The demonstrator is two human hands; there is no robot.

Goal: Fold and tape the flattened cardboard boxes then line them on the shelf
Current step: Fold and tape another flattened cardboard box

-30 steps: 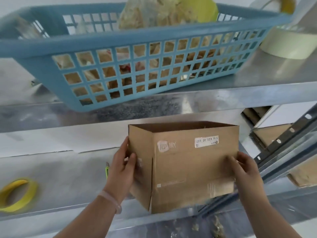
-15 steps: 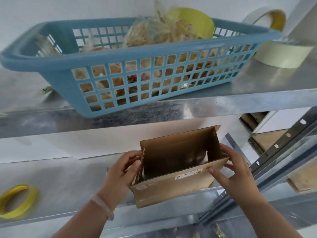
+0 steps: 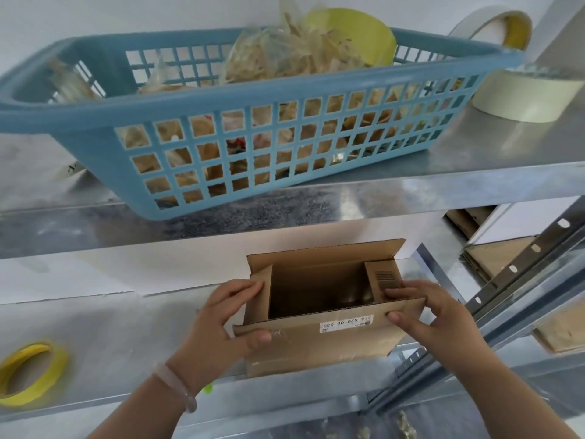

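Box [image 3: 316,343] pinched at both ends.
Left hand [image 3: 221,321] and right hand [image 3: 440,315] clamp its short flaps; seems light and stiff, best held at these corners.

The cardboard box [image 3: 319,337] sits on the lower shelf [image 3: 126,331], below the basket [image 3: 247,99], tape roll [image 3: 30,373] far left.

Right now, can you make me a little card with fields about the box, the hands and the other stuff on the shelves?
Box: brown cardboard box, top open, at the front of the lower grey metal shelf
Left hand: grips the box's left end
Right hand: pinches the right end flaps
Upper shelf: blue plastic lattice basket holding plastic bags, white tape roll beside it
Lower shelf, left: yellow tape roll
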